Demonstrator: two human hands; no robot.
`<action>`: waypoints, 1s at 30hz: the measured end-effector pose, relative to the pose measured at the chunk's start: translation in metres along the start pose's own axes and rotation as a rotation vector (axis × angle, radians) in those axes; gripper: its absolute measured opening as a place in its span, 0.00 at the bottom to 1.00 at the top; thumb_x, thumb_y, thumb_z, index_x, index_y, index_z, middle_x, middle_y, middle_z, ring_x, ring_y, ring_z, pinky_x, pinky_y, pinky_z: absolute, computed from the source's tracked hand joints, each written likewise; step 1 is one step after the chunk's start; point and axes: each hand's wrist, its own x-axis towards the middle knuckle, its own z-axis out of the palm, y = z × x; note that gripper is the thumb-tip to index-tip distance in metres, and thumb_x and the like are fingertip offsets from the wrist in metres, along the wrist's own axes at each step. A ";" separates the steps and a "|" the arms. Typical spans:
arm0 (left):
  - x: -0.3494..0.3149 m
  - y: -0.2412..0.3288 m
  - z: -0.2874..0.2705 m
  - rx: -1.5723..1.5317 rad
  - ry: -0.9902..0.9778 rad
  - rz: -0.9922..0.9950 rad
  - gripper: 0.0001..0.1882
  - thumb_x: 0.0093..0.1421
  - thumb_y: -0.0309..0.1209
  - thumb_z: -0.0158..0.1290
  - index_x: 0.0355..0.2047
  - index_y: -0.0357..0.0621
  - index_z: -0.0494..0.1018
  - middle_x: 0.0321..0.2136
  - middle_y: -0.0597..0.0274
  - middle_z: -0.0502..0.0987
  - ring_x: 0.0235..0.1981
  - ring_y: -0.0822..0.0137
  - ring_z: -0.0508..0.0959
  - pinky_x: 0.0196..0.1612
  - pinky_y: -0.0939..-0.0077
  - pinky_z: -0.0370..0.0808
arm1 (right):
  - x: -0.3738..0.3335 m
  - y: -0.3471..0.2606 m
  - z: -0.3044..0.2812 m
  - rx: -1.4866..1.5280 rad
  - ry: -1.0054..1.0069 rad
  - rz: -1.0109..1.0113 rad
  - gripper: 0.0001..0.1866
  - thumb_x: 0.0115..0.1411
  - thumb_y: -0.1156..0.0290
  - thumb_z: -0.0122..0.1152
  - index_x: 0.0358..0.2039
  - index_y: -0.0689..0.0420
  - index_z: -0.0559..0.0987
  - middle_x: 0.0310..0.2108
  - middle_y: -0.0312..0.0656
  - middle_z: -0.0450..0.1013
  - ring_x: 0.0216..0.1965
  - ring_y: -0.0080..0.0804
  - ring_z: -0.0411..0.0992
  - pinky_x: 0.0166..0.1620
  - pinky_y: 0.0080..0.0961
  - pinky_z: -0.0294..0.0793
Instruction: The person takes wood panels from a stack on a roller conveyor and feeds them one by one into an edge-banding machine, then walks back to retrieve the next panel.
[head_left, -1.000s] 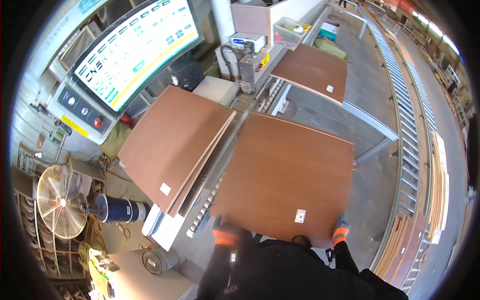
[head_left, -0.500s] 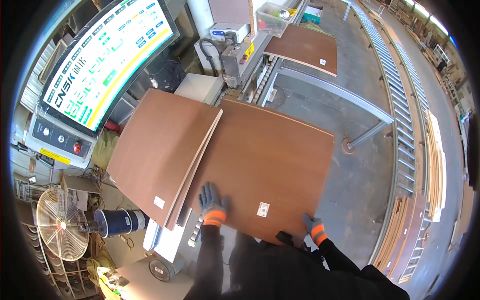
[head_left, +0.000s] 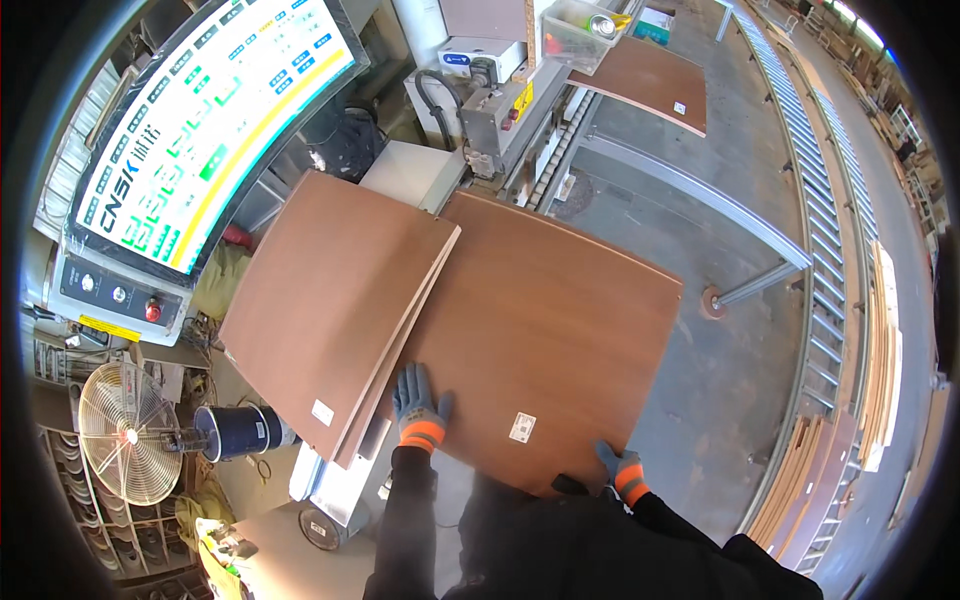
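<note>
A large brown panel (head_left: 545,330) with a white label (head_left: 522,427) lies flat in front of me. My left hand (head_left: 419,402), in a grey and orange glove, rests on its near left part with the fingers stretched out. At the panel's near right corner is my right hand (head_left: 622,470), gloved alike. Its thumb and fingers are at the edge, and part of the grip is hidden under the panel. To the left, stacked brown panels (head_left: 335,300) overlap the big panel's left side.
A screen (head_left: 215,130) with a button box (head_left: 120,290) stands at the left, above a fan (head_left: 130,435). Ahead is a machine (head_left: 500,115) beside a clear bin (head_left: 583,35) and another brown panel (head_left: 650,85). A metal rail (head_left: 700,185) and roller conveyor (head_left: 810,190) run along the right.
The view has shifted slightly. My right hand and the panel's near edge have come a little left in the picture; my left hand stays flat on the panel.
</note>
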 end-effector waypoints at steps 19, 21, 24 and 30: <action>0.110 0.064 -0.001 -0.068 0.004 0.012 0.49 0.56 0.58 0.47 0.67 0.41 0.42 0.68 0.50 0.41 0.69 0.53 0.39 0.68 0.53 0.39 | 0.117 -0.044 -0.043 -0.064 0.146 -0.188 0.28 0.56 0.46 0.57 0.32 0.64 0.80 0.23 0.47 0.77 0.26 0.35 0.75 0.31 0.32 0.72; 0.125 0.082 -0.008 -0.105 -0.094 -0.002 0.50 0.54 0.60 0.48 0.67 0.42 0.42 0.68 0.52 0.41 0.69 0.54 0.39 0.68 0.53 0.39 | 0.115 -0.063 -0.056 -0.139 0.120 -0.157 0.28 0.57 0.45 0.55 0.33 0.63 0.80 0.25 0.48 0.77 0.27 0.37 0.76 0.31 0.32 0.73; 0.148 0.078 0.010 -0.216 -0.038 -0.009 0.49 0.53 0.61 0.48 0.65 0.42 0.49 0.67 0.52 0.46 0.69 0.54 0.43 0.67 0.51 0.42 | 0.081 -0.073 -0.071 -0.398 0.233 -0.329 0.27 0.58 0.45 0.54 0.36 0.60 0.80 0.27 0.48 0.77 0.28 0.38 0.76 0.32 0.31 0.73; 0.219 0.087 0.015 -2.363 -0.281 -0.730 0.34 0.53 0.65 0.47 0.41 0.45 0.70 0.41 0.55 0.73 0.45 0.58 0.71 0.52 0.59 0.63 | 0.063 -0.005 -0.123 -0.296 0.250 -0.361 0.20 0.59 0.53 0.56 0.38 0.60 0.79 0.26 0.43 0.78 0.27 0.29 0.75 0.34 0.24 0.73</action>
